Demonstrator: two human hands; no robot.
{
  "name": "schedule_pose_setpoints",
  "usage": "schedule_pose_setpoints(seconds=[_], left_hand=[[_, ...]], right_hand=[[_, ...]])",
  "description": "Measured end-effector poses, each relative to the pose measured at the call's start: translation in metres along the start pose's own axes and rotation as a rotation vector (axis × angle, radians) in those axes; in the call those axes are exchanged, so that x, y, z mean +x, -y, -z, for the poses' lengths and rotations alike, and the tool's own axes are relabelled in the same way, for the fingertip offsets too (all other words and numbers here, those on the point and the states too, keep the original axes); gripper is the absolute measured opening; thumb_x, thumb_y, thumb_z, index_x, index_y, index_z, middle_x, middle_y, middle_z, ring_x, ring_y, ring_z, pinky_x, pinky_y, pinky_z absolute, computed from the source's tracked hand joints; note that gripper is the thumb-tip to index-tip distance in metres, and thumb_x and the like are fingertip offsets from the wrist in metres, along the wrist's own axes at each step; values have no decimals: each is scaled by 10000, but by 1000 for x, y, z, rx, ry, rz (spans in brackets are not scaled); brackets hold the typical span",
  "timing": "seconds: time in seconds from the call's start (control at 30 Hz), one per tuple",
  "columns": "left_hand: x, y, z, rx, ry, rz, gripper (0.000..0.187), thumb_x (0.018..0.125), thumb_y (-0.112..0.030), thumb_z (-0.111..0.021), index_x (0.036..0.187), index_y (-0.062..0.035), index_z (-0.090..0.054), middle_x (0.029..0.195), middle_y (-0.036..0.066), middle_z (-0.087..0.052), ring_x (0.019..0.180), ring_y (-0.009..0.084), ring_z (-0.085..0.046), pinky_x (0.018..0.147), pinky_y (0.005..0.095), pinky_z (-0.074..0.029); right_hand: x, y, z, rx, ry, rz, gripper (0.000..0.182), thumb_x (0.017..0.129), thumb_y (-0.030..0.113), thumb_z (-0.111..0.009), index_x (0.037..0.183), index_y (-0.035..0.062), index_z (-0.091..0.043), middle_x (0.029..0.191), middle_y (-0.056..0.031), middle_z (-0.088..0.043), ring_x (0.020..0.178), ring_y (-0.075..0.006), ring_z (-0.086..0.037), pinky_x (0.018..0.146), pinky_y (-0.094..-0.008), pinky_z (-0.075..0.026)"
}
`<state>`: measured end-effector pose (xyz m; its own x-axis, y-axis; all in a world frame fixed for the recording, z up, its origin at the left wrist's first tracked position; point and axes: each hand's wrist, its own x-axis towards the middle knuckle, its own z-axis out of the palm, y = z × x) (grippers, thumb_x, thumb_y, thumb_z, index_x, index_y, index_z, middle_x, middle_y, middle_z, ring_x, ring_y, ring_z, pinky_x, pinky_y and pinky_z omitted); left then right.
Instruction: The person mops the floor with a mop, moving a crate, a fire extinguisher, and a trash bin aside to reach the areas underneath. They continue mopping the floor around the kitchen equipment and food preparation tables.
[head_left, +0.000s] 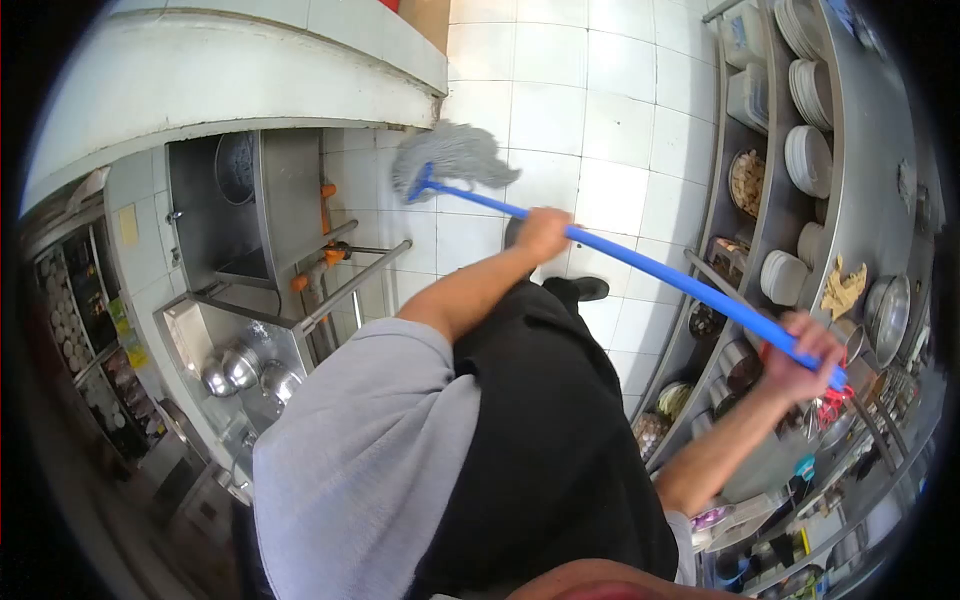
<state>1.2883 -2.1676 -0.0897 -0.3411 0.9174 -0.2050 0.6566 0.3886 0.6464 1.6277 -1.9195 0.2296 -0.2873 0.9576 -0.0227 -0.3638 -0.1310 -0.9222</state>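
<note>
A mop with a blue handle runs slantwise across the view, from the upper left down to the right. Its grey string mop head lies spread on the tiled floor beside the corner of a white wall. My left hand is closed around the lower part of the handle, nearer the mop head. Close to the handle's upper end, my right hand grips it. Red material shows at that end, partly behind the right hand.
White floor tiles stretch ahead. On the right, a metal shelf unit holds stacked white plates, containers and bowls. To the left are a steel sink, metal rails and several steel bowls. A white ledge juts out at upper left.
</note>
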Motion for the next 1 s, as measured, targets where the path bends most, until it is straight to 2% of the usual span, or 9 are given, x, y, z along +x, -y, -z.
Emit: schedule_pose_setpoints(seconds=[0.13, 0.2, 0.23, 0.4, 0.53, 0.73, 0.83, 0.87, 1.0], left_hand=[[-58, 142, 47, 296, -37, 289, 319, 916, -375, -750, 775, -93, -703, 853, 165, -686, 932, 386, -662, 880, 532, -512], [-96, 226, 51, 367, 104, 557, 246, 893, -264, -769, 1074, -114, -700, 1204, 159, -656, 1136, 384, -631, 971, 528, -528], [-101, 203, 78, 352, 151, 831, 399, 887, -261, -759, 1245, -132, -639, 1392, 164, -560, 1243, 395, -589, 1020, 528, -528], [-131, 187, 60, 381, 168, 810, 454, 881, -299, -767, 1278, -118, -644, 1408, 197, -554, 1249, 406, -590, 1045, 531, -518], [-136, 82, 26, 413, 152, 542, 337, 868, -334, -780, 1069, -69, -727, 1207, 200, -657, 1180, 383, -617, 981, 528, -527], [-119, -156, -86, 185, -29, 169, 342, 820, -380, -814, 716, -70, -715, 855, 178, -679, 947, 390, -656, 854, 552, -470], [-104, -255, -162, 0, 14, 3, 337, 837, -374, -803, 736, -66, -711, 840, 170, -672, 936, 383, -651, 870, 558, -457], [-104, -305, -165, -102, -137, -136, 365, 771, -307, -857, 635, -44, -643, 734, 199, -642, 771, 404, -646, 737, 526, -494], [-88, -423, -202, -137, 95, -379, 329, 840, -346, -806, 697, -94, -651, 818, 139, -679, 858, 392, -666, 835, 509, -501]], right_hand=[[-50, -132, -87, -148, 93, -185, 338, 1050, 329, -548, 817, 84, -557, 763, -106, -596, 845, -328, -629, 836, -484, -505], [-81, -168, -125, -138, 266, -345, 335, 1054, 329, -585, 869, 51, -568, 903, -150, -679, 977, -342, -673, 910, -482, -520], [-94, -179, -138, -165, 329, -415, 329, 1059, 323, -594, 888, 43, -570, 945, -163, -694, 1026, -347, -680, 922, -477, -526], [-133, -150, -102, -201, 473, -448, 297, 1072, 276, -599, 901, 34, -605, 1043, -170, -731, 1123, -342, -678, 973, -444, -523], [-155, -69, -21, -218, 535, -258, 293, 1061, 259, -593, 870, 37, -570, 989, -187, -712, 1159, -404, -645, 1022, -524, -468], [-197, 106, 140, -272, 343, 92, 378, 1061, 319, -557, 780, 67, -538, 801, -154, -658, 945, -381, -635, 904, -526, -489], [-228, 208, 189, -351, 208, 249, 451, 1081, 428, -473, 760, 112, -499, 721, -103, -596, 865, -332, -600, 876, -558, -498], [-238, 239, 197, -383, 171, 333, 468, 1081, 462, -466, 762, 122, -497, 706, -82, -575, 838, -308, -583, 873, -564, -489], [-276, 324, 192, -443, 80, 595, 481, 1073, 538, -463, 783, 155, -474, 702, -33, -496, 805, -262, -503, 894, -531, -444]])
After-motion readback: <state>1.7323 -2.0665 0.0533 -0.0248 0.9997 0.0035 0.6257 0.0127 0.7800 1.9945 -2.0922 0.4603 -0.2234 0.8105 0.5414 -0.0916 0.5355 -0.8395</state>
